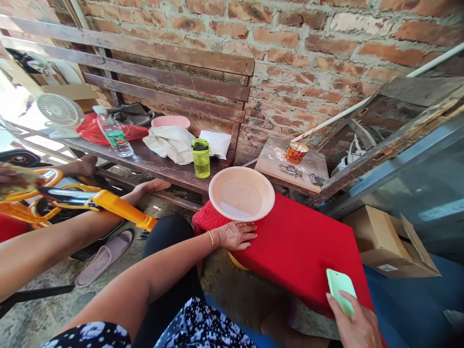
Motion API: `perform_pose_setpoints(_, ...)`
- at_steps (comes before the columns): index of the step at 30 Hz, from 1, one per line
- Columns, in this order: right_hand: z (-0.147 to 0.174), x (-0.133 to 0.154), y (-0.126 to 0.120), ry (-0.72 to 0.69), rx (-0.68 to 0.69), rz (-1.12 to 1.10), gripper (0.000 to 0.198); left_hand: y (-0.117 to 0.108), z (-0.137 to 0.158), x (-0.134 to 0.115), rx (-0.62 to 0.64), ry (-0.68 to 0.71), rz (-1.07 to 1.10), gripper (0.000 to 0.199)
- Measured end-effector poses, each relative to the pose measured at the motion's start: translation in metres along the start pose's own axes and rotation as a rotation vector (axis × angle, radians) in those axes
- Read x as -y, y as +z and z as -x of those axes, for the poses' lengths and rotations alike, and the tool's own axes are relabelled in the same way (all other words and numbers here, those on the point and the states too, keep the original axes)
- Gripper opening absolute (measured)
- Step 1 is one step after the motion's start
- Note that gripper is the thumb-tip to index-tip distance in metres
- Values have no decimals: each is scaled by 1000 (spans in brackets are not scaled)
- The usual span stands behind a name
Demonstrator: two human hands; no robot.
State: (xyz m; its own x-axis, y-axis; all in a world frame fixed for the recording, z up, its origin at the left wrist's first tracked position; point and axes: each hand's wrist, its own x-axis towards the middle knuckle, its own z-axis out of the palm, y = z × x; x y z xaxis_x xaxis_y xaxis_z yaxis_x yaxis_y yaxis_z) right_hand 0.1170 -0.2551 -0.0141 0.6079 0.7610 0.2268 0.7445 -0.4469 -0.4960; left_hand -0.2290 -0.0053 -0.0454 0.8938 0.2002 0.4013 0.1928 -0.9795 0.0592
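My left hand (237, 236) lies open on the red cloth (304, 237), fingers stretched out just below a pale pink basin (242, 195). Shallow clear water appears to be in the basin, with a few small specks. At the lower right, my right hand (357, 321) grips a light green flat piece (340, 287) with rounded corners and a small hole near its top edge; its exact kind I cannot make out. That piece is held over the cloth's front right part.
On a wooden bench (170, 176) stand a yellow-green bottle (200, 159), a water bottle (115, 137), white cloth (170, 144) and a fan (60, 110). A small table (270, 157) holds a paper cup (296, 153) and padlocks. A cardboard box (387, 246) sits right. Another person's leg (65, 241) extends from the left.
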Motion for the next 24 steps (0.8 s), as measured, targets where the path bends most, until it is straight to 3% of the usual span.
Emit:
perform_pose_setpoints(5,0,56,20,85,137,-73,57,-7,-1,-6,-7,0,-25,30)
perform_pose_setpoints(8,4,100,43,-38,218,-138,59,-19,1,-14,-10,-13,-39,24)
perform_pose_setpoints(15,19,190,101,-408,363,-205,45,-51,17,-20,-133,-31,-42,36)
perform_pose_setpoints(18,10,182,100,-415,343,-151,48,-61,22,-16,-159,-97,-60,36)
perform_pose_setpoints(24,-26,95,49,-182,142,61,56,-66,23,-15,-52,-169,-51,33)
